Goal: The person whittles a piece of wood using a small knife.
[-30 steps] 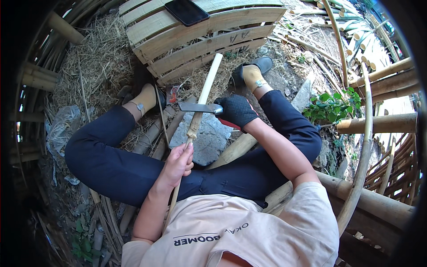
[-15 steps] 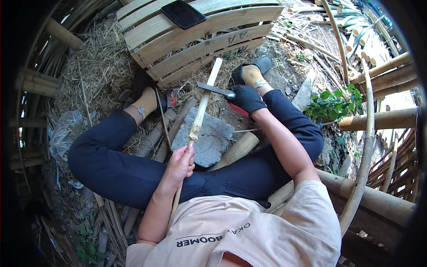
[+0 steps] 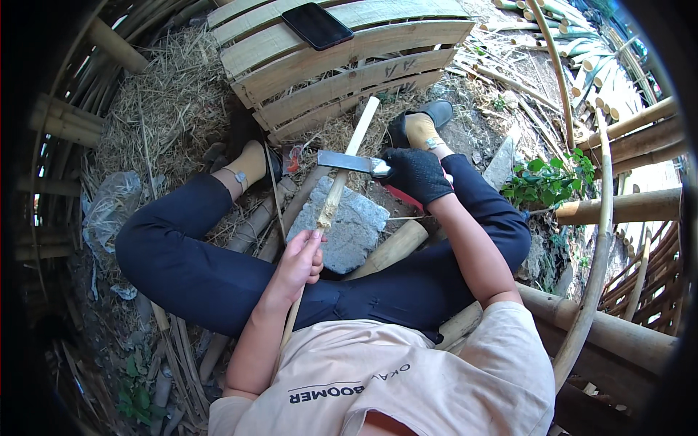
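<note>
Head view: blade across a pale stick, near the frame's middle

The bare left hand (image 3: 299, 259) is closed around the thin lower part of a pale wooden stick (image 3: 361, 127), just left of centre. Above the fist the stick thickens at a rough, frayed shoulder—then runs smoother toward its upper end. The right hand (image 3: 416, 176), in a textured black glove with red showing at its edge, is clenched on the knife (image 3: 343, 160); its flat, straight metal blade lies across the stick, though whether it touches cannot be told. Behind is a grainy, angular grey stone (image 3: 352, 229); a slatted wooden crate (image 3: 349, 81) fills the top centre.

Compared with half a second ago, the blade crosses lower on the stick—nearer the left hand—and sits more level, showing a broader face.
</note>
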